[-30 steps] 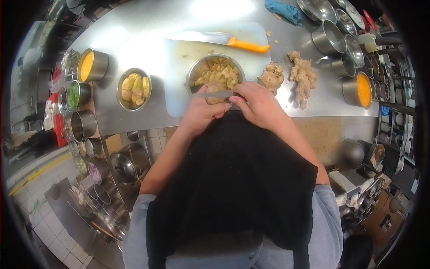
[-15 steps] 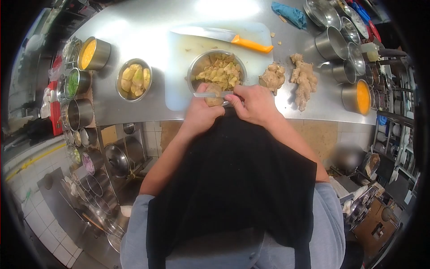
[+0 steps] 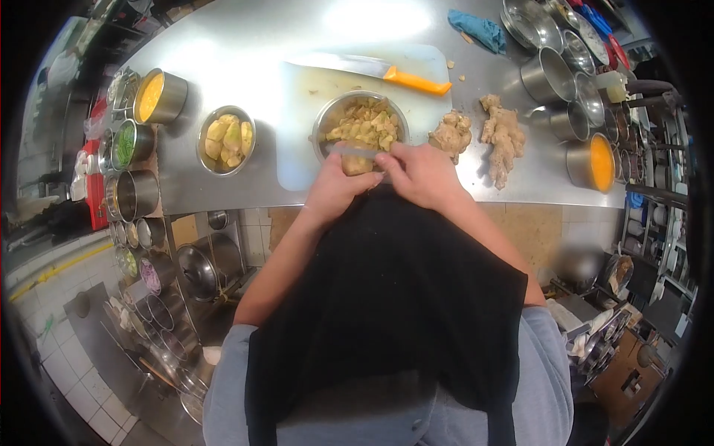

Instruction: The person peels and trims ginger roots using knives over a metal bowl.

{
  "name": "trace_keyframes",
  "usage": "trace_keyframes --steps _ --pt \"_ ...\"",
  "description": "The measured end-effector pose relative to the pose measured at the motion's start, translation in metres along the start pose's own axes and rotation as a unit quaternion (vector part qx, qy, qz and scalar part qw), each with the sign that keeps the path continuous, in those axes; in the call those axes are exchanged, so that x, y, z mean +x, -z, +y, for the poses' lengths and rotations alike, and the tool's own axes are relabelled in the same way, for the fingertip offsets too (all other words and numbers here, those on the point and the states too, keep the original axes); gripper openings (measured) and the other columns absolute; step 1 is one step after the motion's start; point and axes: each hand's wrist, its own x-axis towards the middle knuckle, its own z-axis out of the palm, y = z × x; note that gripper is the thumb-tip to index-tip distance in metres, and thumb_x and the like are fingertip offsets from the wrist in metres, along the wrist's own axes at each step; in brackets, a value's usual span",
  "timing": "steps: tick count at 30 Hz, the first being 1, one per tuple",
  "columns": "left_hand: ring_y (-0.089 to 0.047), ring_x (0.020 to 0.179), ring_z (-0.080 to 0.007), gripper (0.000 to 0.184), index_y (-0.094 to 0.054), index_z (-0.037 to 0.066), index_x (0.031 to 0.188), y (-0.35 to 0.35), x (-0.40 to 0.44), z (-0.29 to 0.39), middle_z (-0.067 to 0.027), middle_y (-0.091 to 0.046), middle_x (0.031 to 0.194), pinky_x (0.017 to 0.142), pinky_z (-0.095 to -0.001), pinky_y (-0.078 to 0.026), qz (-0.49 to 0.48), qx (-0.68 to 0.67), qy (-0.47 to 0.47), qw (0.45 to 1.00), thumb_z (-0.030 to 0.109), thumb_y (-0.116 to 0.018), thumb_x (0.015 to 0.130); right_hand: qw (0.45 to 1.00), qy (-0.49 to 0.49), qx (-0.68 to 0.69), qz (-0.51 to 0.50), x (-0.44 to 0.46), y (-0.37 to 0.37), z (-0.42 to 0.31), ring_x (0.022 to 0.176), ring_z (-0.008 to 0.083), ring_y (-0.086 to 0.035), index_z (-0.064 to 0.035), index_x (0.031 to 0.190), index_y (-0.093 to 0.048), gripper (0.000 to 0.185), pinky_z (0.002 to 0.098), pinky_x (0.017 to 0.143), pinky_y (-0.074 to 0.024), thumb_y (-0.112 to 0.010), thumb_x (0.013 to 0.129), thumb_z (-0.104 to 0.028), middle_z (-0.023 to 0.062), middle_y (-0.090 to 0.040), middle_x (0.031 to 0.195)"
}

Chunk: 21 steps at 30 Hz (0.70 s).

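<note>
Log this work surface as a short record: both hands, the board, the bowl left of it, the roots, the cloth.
Left hand: left hand grips a ginger piece
Right hand: right hand holds a narrow blade across that piece
Board: cutting board, with a yellow-handled knife and a round bowl of scraps
Left of board: oval bowl of peeled pieces
Right of board: compact ginger root; longer ginger root
Cloth: blue cloth, crumpled, on the steel table
</note>
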Motion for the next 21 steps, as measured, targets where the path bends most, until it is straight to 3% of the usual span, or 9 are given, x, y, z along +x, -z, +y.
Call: trace_keyframes --steps 3,6,7,10,12,15,18,21 --pt "-0.065 0.105 -0.0156 0.055 -0.053 0.000 0.130 0.000 0.001 0.002 -0.0101 -0.066 0.119 0.090 -0.0303 -0.053 0.015 0.058 0.027 0.998 0.011 -0.081 0.084 0.998 0.060 -0.015 -0.002 0.000 0.007 -0.006 0.074 0.0430 -0.067 -0.0063 0.078 -0.069 0.046 0.0533 0.068 -0.0523 -0.059 0.097 -0.047 0.0199 -0.068 0.072" --pt "-0.064 0.100 -0.0146 0.051 -0.054 0.000 0.126 0.002 0.003 -0.010 -0.0081 -0.066 0.111 0.088 -0.0307 -0.053 0.036 0.183 -0.042 0.982 0.015 -0.080 0.085 0.998 0.063 -0.006 0.028 0.001 0.003 -0.002 0.072 0.0421 -0.066 -0.0057 0.076 -0.067 0.048 0.0520 0.066 -0.0514 -0.060 0.097 -0.047 0.0182 -0.066 0.069" --pt "-0.064 0.098 -0.0145 0.050 -0.054 0.001 0.125 0.002 0.001 -0.007 -0.0074 -0.065 0.109 0.087 -0.0310 -0.053 0.027 0.186 -0.026 0.982 0.015 -0.080 0.085 0.997 0.059 -0.003 0.041 0.001 0.001 0.003 0.071 0.0420 -0.066 -0.0053 0.075 -0.066 0.049 0.0516 0.065 -0.0507 -0.060 0.098 -0.048 0.0174 -0.065 0.068" --pt "-0.061 0.092 -0.0140 0.045 -0.054 0.003 0.122 0.002 -0.007 0.001 -0.0056 -0.062 0.103 0.083 -0.0316 -0.052 0.011 0.175 0.000 0.984 0.016 -0.079 0.087 0.997 -0.056 0.017 0.050 0.007 -0.008 0.036 0.069 0.0412 -0.065 -0.0051 0.077 -0.068 0.049 0.0499 0.063 -0.0504 -0.059 0.100 -0.048 0.0172 -0.064 0.066" --pt "-0.059 0.087 -0.0138 0.038 -0.054 0.004 0.121 0.002 -0.009 -0.002 -0.0047 -0.060 0.100 0.078 -0.0319 -0.051 0.024 0.141 -0.016 0.990 0.018 -0.075 0.093 0.996 -0.053 0.047 0.060 0.010 -0.009 0.038 0.068 0.0405 -0.065 -0.0050 0.081 -0.070 0.047 0.0492 0.063 -0.0500 -0.059 0.101 -0.046 0.0173 -0.064 0.066" --pt "-0.058 0.085 -0.0153 0.031 -0.053 0.007 0.126 0.008 0.000 -0.008 -0.0062 -0.062 0.106 0.071 -0.0315 -0.048 -0.034 -0.146 0.035 0.988 0.031 -0.055 0.107 0.991 -0.042 0.103 0.072 0.008 -0.001 0.013 0.069 0.0410 -0.066 -0.0053 0.081 -0.071 0.047 0.0498 0.064 -0.0508 -0.059 0.101 -0.046 0.0181 -0.065 0.068" --pt "-0.056 0.082 -0.0164 0.044 -0.051 0.009 0.131 0.004 0.007 -0.002 -0.0066 -0.064 0.111 0.066 -0.0300 -0.044 -0.016 -0.355 0.078 0.932 0.044 -0.031 0.113 0.994 0.002 0.103 0.044 0.005 0.004 -0.007 0.072 0.0421 -0.067 -0.0067 0.080 -0.072 0.045 0.0514 0.067 -0.0526 -0.059 0.099 -0.046 0.0193 -0.068 0.073" --pt "-0.054 0.081 -0.0170 0.053 -0.051 0.010 0.134 -0.008 0.012 0.007 -0.0069 -0.064 0.116 0.067 -0.0295 -0.044 0.080 -0.351 0.125 0.925 0.049 -0.021 0.112 0.995 0.079 0.049 0.032 0.004 -0.001 -0.013 0.072 0.0420 -0.067 -0.0075 0.079 -0.070 0.043 0.0521 0.066 -0.0525 -0.060 0.097 -0.045 0.0193 -0.068 0.072"
